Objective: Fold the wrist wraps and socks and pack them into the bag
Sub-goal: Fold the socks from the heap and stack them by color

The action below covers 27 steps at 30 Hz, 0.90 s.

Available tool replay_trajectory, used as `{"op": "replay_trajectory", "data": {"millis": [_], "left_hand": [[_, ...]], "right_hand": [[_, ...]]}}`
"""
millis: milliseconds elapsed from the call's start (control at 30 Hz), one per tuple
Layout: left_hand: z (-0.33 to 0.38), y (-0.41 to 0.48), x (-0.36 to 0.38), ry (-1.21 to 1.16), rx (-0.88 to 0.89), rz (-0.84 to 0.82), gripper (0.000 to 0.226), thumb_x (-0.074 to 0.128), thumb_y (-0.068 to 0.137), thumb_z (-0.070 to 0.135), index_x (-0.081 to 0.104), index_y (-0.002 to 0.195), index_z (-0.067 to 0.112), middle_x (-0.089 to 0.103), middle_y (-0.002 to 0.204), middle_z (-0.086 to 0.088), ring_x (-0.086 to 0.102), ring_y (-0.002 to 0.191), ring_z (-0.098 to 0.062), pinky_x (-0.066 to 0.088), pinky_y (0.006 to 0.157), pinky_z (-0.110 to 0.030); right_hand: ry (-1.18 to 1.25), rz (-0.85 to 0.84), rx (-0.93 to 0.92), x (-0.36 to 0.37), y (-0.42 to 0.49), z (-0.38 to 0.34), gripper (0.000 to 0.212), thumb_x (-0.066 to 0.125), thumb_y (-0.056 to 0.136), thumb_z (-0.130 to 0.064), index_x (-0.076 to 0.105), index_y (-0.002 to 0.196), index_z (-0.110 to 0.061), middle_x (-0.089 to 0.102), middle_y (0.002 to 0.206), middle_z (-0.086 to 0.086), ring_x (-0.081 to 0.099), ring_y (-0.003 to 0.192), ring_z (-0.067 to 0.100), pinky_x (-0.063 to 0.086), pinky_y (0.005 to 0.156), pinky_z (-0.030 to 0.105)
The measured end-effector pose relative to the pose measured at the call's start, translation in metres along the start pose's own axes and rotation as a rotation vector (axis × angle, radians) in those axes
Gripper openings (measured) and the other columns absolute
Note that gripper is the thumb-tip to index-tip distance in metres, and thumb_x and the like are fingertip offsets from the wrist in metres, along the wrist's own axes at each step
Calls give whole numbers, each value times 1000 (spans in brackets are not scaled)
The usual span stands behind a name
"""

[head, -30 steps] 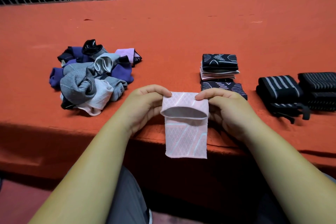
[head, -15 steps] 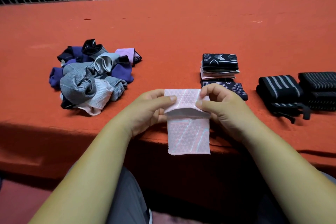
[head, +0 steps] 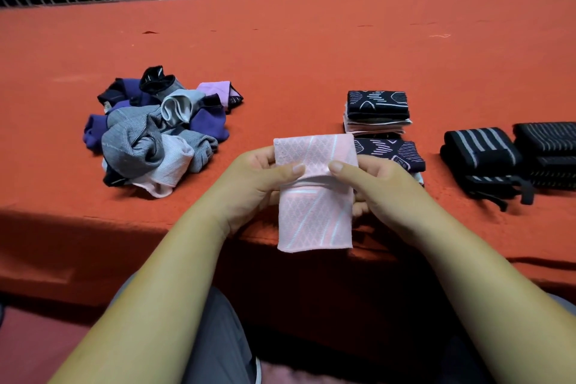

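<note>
Left hand [head: 255, 184]: pinching pink patterned sock [head: 314, 193], thumb on front | Right hand [head: 378, 187]: pinching same sock | Sock: held above near edge of orange table [head: 311, 50], top portion folding over | Unfolded sock pile [head: 156, 131]: left

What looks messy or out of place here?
Only the heap of socks on the left: grey, purple and pink ones lie tangled and unfolded, unlike the neat folded stack and wrist wraps on the right. The left hand and right hand grip a pink sock. Nothing looks spilled or damaged.
</note>
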<state>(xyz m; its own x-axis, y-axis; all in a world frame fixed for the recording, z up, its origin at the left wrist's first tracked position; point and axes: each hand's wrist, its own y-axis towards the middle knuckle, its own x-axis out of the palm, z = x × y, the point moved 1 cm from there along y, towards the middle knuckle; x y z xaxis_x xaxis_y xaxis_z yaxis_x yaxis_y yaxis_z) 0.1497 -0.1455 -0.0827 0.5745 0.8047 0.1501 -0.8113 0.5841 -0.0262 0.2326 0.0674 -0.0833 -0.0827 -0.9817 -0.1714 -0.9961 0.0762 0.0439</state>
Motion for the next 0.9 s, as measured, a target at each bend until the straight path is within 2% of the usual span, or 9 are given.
{"op": "replay_trajectory", "data": {"millis": [100,167,233,300,400,533,633,800,900], "left_hand": [[0,0,-1,-14,19,14,37,65,101,4,64,137,-1,70,132,-24,63,129,-46,46,115,-60],[1,1,-2,-12,22,9,37,65,102,8,64,138,2,70,134,-22,63,130,-45,46,115,-60],[1,0,-2,23,-3,-3,38,66,102,15,64,140,8,71,135,-18,64,128,-44,50,111,-57],[1,0,-2,64,-45,-14,38,68,101,18,65,138,9,72,133,-17,70,119,-38,60,98,-47],[0,0,-4,83,-45,32,30,72,98,13,68,127,6,75,123,-18,72,100,-27,63,77,-33],[1,2,-5,30,-1,70,31,70,98,8,67,129,7,74,123,-21,72,97,-25,63,83,-35],[2,3,-5,-25,-5,64,37,67,99,4,63,136,7,71,129,-25,71,101,-28,62,86,-34],[0,5,-7,-110,-41,74,36,61,100,2,63,136,5,67,136,-26,66,117,-35,53,108,-47],[-3,7,-5,-152,-118,85,35,60,102,11,64,136,1,64,139,-27,69,112,-31,59,99,-44]], "right_hand": [[-3,-23,11,1,-2,-3,19,71,101,-36,81,95,-21,76,80,1,68,71,18,57,64,36],[59,-13,9,1,-1,-1,21,73,100,-31,80,108,-13,80,99,14,76,88,32,63,79,50],[158,7,7,2,0,-1,19,71,102,-21,79,116,-11,81,106,15,79,100,33,64,88,47],[206,35,-3,2,0,-1,20,68,103,-14,77,120,-10,82,107,11,79,102,30,65,89,41],[219,81,-16,2,1,-1,19,68,102,-13,77,120,-11,81,110,10,77,106,34,62,95,50],[229,116,-10,2,4,-1,19,66,103,-11,77,118,-16,80,112,14,72,92,33,56,93,65],[244,97,-10,0,5,-1,28,63,102,-9,78,119,-25,75,119,22,67,94,37,54,95,69],[415,49,34,1,7,0,39,53,102,-1,80,114,-28,79,113,11,73,95,28,59,90,44],[498,57,54,3,9,0,44,45,100,4,79,112,-20,76,105,12,70,88,24,59,84,38]]}}
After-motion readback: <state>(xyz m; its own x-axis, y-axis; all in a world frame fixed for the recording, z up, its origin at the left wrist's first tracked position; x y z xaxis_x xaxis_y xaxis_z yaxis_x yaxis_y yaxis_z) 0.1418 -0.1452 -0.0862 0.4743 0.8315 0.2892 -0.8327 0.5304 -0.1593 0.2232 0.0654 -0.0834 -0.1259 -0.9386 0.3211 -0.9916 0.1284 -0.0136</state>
